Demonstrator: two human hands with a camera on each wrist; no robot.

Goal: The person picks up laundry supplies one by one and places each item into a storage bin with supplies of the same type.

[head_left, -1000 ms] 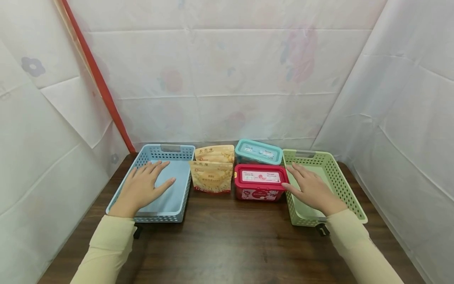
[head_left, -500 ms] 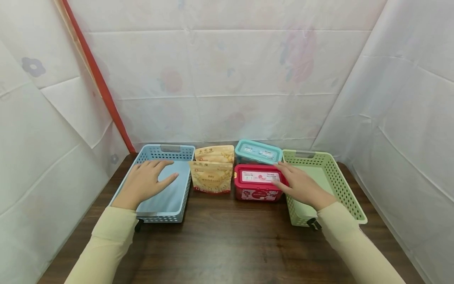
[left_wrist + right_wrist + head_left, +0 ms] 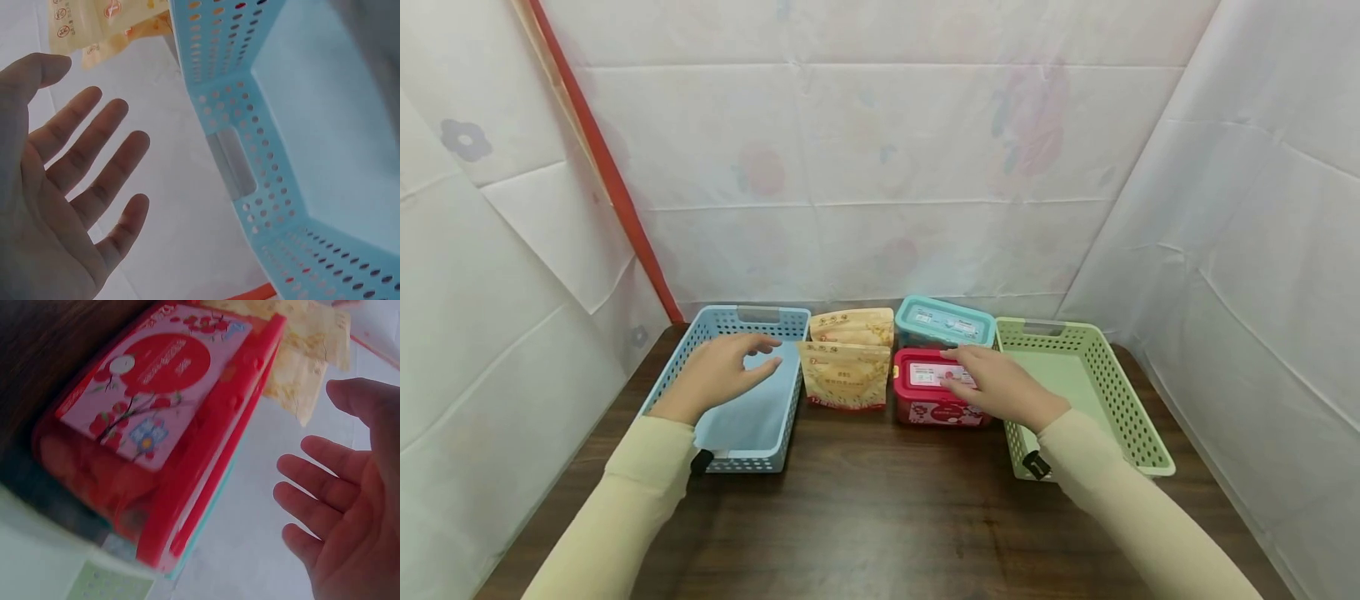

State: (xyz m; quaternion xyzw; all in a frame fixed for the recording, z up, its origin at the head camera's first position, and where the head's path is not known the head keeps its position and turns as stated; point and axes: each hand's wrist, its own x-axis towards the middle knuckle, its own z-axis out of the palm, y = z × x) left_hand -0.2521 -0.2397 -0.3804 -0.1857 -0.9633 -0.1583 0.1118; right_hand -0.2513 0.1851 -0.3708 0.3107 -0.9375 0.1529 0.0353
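My left hand (image 3: pixel 718 375) hovers over the blue basket (image 3: pixel 788 400), fingers loosely bent and holding nothing. To its right stand two yellow pouches, a front pouch (image 3: pixel 845 375) and a rear pouch (image 3: pixel 857 325) partly hidden behind it. My right hand (image 3: pixel 1003 387) is above the right part of a red lidded tub (image 3: pixel 940 412), covering some of its label. In the right wrist view its fingers (image 3: pixel 319 481) are apart from the red tub (image 3: pixel 169 369). Behind the red tub sits a turquoise lidded tub (image 3: pixel 946 321).
A green basket (image 3: pixel 1120 383) stands right of the tubs. All of these stand on a dark wooden table (image 3: pixel 865 517). White cloth (image 3: pixel 887 167) hangs behind and at both sides, with a red strip (image 3: pixel 602 158) at left.
My right hand has moved left, from the green basket's edge to above the red tub. My left hand has shifted slightly right, its fingers more bent. The pouches, tubs and baskets stay put.
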